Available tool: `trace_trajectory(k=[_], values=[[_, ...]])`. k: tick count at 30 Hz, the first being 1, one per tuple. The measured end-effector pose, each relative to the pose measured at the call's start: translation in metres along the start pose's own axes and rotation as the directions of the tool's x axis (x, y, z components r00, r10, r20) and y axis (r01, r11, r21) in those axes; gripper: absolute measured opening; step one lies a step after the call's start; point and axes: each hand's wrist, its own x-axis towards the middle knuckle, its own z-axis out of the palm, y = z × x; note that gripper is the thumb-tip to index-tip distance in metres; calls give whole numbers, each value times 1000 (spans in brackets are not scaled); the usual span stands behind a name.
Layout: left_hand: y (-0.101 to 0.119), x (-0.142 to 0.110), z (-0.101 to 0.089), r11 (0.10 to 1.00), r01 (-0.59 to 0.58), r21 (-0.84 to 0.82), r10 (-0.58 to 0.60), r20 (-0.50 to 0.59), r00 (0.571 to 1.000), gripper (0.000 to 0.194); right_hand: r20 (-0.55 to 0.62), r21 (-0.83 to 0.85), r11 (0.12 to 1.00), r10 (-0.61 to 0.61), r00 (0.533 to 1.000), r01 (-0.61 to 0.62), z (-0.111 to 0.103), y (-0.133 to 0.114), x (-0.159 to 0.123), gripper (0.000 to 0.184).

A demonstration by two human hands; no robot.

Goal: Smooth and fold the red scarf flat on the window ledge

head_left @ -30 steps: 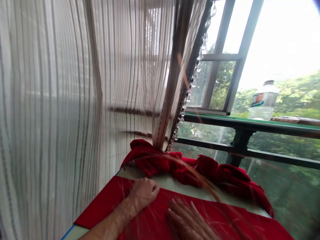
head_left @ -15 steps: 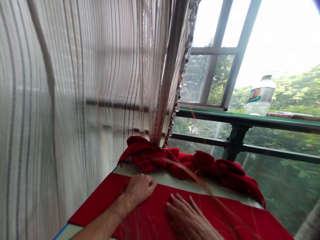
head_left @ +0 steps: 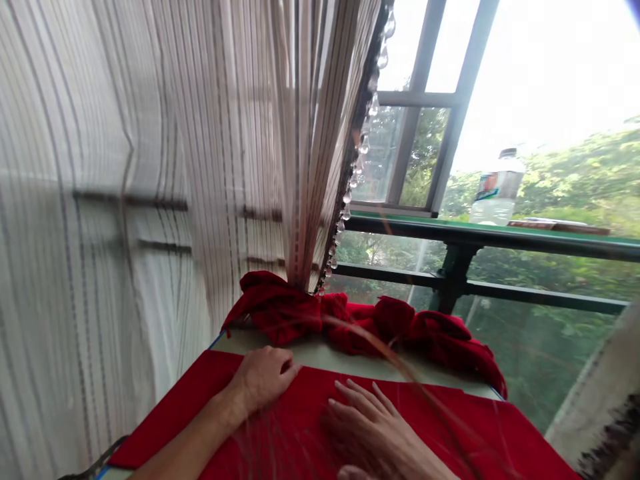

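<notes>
A flat piece of red cloth (head_left: 295, 427) lies over a pale board with blue edges (head_left: 320, 353). My left hand (head_left: 265, 377) rests at the cloth's far edge with its fingers curled over it; the fingertips are hidden. Beside it, to the right, my right hand (head_left: 375, 423) lies on the cloth, palm down, its fingers stretched out and a little apart. Its thumb shows partly at the bottom of the view. Beyond the board's far end is a bunched heap of red fabric (head_left: 360, 323).
A striped sheer curtain (head_left: 215, 133) with a beaded edge (head_left: 357, 163) hangs on the left, down to the red heap. Dark railing (head_left: 453, 273) runs behind, below an open window (head_left: 420, 153). A clear bottle (head_left: 497, 190) stands on the ledge. Blurred strands cross the foreground.
The whole scene has shifted left in view. The curtain's folds hang differently. My right hand's fingers are slightly more raised and spread; my left hand stays at the cloth's edge.
</notes>
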Motion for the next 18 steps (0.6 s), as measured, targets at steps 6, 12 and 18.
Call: trace_trajectory(k=[6, 12, 18], values=[[2, 0, 2, 999, -30, -14, 30, 12, 999, 37, 58, 59, 998, 29, 998, -32, -11, -7, 1, 84], [0, 2, 3, 998, -39, -42, 40, 15, 999, 35, 54, 72, 997, 24, 998, -28, -5, 2, 0, 82], [-5, 5, 11, 996, -59, -67, 58, -10, 998, 35, 76, 120, 992, 22, 997, -31, -10, -2, -2, 79]])
